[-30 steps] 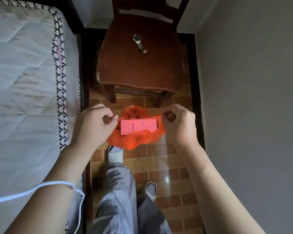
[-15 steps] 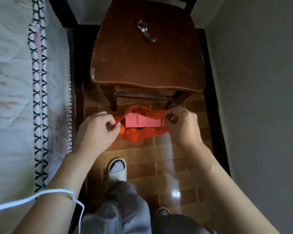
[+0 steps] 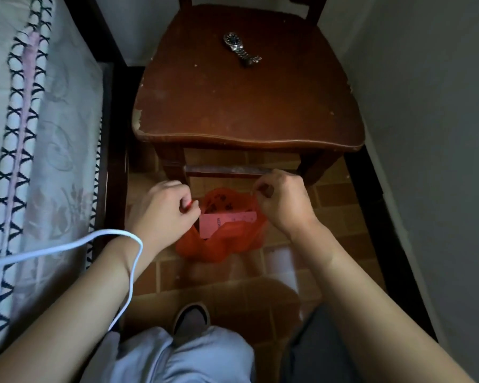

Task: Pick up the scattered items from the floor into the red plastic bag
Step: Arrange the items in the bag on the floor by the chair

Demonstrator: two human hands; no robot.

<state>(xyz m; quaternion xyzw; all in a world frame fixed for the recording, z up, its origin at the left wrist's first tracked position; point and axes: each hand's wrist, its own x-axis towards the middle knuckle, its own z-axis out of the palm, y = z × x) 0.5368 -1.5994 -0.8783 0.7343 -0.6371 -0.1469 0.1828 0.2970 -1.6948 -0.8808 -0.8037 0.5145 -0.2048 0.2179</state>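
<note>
Now, left hand: pinching the thin red plastic bag rim.
Right hand: pinching the opposite rim.
Bag contents: flat pink card.

- Red plastic bag: thin, translucent, crumpled; mouth open and facing up, low over the brown tiled floor before the chair.
- Pink box: flat, rectangular, printed lettering; inside the bag, partly covered by its front wall.

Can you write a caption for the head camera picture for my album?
Two hands, left hand and right hand, hold open a red bag with a pink box inside.
</note>
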